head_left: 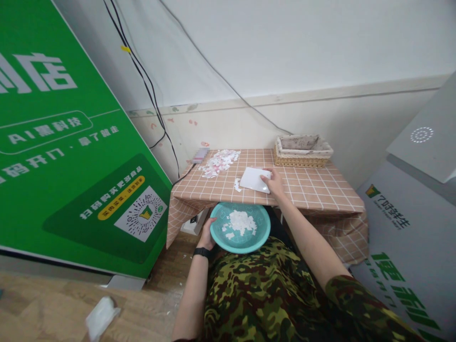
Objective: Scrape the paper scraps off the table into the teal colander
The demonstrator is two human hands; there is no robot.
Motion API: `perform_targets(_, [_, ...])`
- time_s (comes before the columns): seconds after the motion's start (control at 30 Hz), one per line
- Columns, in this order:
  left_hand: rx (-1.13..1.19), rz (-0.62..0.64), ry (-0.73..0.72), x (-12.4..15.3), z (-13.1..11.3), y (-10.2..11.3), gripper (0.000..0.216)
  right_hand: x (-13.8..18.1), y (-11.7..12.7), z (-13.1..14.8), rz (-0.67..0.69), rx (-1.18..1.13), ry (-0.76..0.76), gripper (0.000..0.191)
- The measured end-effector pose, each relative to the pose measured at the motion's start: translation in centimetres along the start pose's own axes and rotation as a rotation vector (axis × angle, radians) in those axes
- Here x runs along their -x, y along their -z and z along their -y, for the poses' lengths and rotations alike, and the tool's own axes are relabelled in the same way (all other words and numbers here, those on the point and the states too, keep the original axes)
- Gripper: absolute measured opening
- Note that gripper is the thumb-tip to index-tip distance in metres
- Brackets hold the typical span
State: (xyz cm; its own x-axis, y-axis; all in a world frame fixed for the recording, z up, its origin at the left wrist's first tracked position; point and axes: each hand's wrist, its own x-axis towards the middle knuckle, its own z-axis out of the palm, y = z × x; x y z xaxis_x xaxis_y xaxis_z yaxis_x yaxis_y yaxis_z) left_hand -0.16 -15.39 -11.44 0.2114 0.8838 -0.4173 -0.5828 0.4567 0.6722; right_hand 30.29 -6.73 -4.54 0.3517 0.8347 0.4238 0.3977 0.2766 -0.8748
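My left hand (208,233) grips the left rim of a teal plastic basin (221,241), its fingers partly hidden beneath. The basin is held just below the table's front edge, and small white paper scraps (242,222) lie in it. On the tabletop, my right hand (273,181) is closed on the right side of a flat white card (253,179), thumb on top. A few white scraps (237,185) lie just left of the card. Farther back at the left is a spread pile of white and pink paper scraps (220,163).
The table has a brown checked cloth (313,190) hanging over its front. A lined wicker basket (302,160) stands at the back right. Near the back left lies a small blurred item (200,155) with a cable. A green cabinet (89,180) flanks the left, a grey one (409,237) the right.
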Motion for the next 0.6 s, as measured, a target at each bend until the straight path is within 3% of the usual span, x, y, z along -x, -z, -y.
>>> perform_targets(0.13, [-0.016, -0.011, 0.0, 0.2, -1.6, 0.1, 0.025, 0.0, 0.0, -0.1, 0.101, -0.056, -0.01, 0.036])
perform_targets(0.23, [-0.02, -0.02, -0.006, 0.7, -2.4, 0.1, 0.025, 0.0, 0.0, -0.2, 0.092, -0.094, -0.03, 0.037])
perform_targets(0.6, [-0.052, -0.016, 0.004, 1.7, -3.5, -1.1, 0.026, 0.2, -0.5, 1.7, 0.222, -0.208, -0.031, 0.038])
